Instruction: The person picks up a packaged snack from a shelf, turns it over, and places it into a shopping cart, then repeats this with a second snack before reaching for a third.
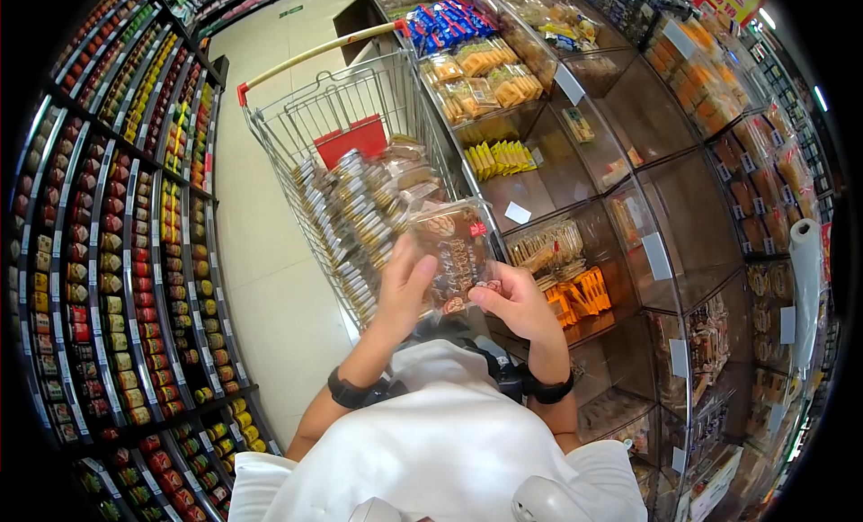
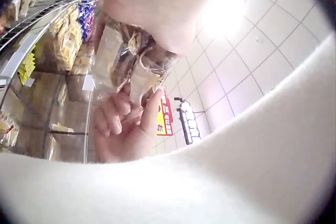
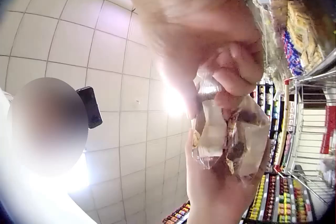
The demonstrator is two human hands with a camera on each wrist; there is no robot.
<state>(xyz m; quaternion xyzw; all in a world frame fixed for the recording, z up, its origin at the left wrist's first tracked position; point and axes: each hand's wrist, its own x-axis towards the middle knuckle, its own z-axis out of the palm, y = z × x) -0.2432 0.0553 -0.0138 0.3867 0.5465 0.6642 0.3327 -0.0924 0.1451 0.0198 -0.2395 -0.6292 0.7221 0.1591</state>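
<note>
A clear plastic package with brown contents and printed lettering (image 1: pixel 454 252) is held up in front of the white shirt, over the near end of the cart. The left hand (image 1: pixel 404 284) grips its left side, thumb on the front. At its lower right corner the right hand (image 1: pixel 519 302) pinches the wrapper. In the left wrist view the right hand (image 2: pixel 123 127) has curled fingers at the package (image 2: pixel 142 71). From the right wrist view, the right hand (image 3: pixel 220 66) holds the crinkled wrapper end, and the left hand (image 3: pixel 223 192) lies behind the package (image 3: pixel 231 134).
A metal shopping cart (image 1: pixel 288 176) with many packaged goods stands just ahead, its handle (image 1: pixel 319 59) at the far end. Shelves of jars (image 1: pixel 117 252) line the left. Clear bins (image 1: pixel 575 176) of packaged snacks run along the right. Tiled floor (image 1: pixel 261 243) lies between.
</note>
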